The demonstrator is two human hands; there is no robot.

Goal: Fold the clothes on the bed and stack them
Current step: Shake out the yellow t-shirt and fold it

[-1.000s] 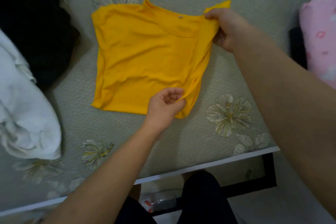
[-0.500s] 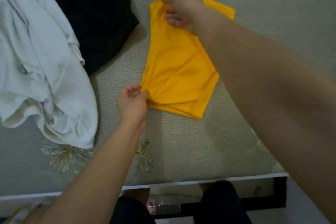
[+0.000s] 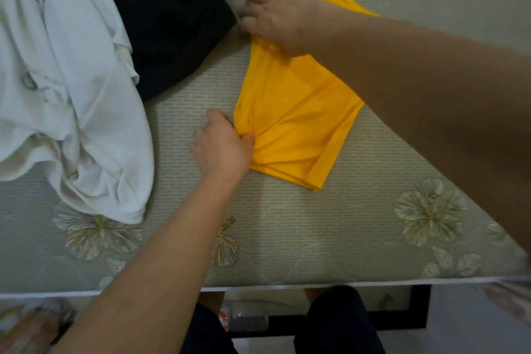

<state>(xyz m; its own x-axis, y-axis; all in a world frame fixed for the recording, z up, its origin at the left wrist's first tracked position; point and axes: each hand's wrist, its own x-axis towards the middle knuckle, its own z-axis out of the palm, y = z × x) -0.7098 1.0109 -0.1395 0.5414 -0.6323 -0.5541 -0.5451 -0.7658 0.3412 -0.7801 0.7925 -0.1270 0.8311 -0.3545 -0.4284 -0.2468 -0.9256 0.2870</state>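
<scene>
fingers (image 3: 215, 119) of the left hand (image 3: 222, 146) pinch the near corner of the yellow shirt (image 3: 293, 112), lying lengthwise away across the bed (image 3: 287, 238), while the right hand (image 3: 278, 14) presses flat-fingered on its far end.

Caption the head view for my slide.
Left hand pinches the near corner of a folded yellow fabric shirt; right hand presses its far end on the floral mattress.

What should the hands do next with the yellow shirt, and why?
Probably release the pinch and smooth it flat: the left hand pinches the yellow shirt at its near left corner, creases fan out from there, and the right hand rests on the far end.
</scene>
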